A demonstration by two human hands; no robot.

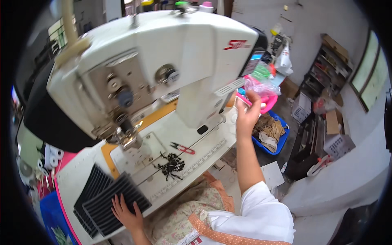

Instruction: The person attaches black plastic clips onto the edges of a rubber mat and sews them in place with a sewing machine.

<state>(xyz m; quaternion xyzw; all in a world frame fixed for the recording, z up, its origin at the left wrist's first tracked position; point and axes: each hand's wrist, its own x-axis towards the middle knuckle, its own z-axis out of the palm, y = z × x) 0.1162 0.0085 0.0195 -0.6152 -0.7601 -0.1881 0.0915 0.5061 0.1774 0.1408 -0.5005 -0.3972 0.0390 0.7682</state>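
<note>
My left hand [127, 214] lies flat, fingers spread, on a black ribbed panel [116, 200] at the table's near left. A second black ribbed panel [92, 190] sits partly under it. My right hand [248, 118] is raised past the right end of the white sewing machine [196, 53], beside a pink basin [270, 104]. Its fingers are bent but apart, and nothing shows between them. Red-handled thread snips [183, 148] and a pile of small black pieces [170, 165] lie on the white tabletop [157, 192], near the needle area.
A blue crate [281, 143] with tan cloth stands on the floor at right, below the basin. Clear plastic bags [261, 85] lie behind it. Shelves [326, 67] and cartons line the right wall. White thread cones [51, 157] and a blue bin [55, 214] are at left.
</note>
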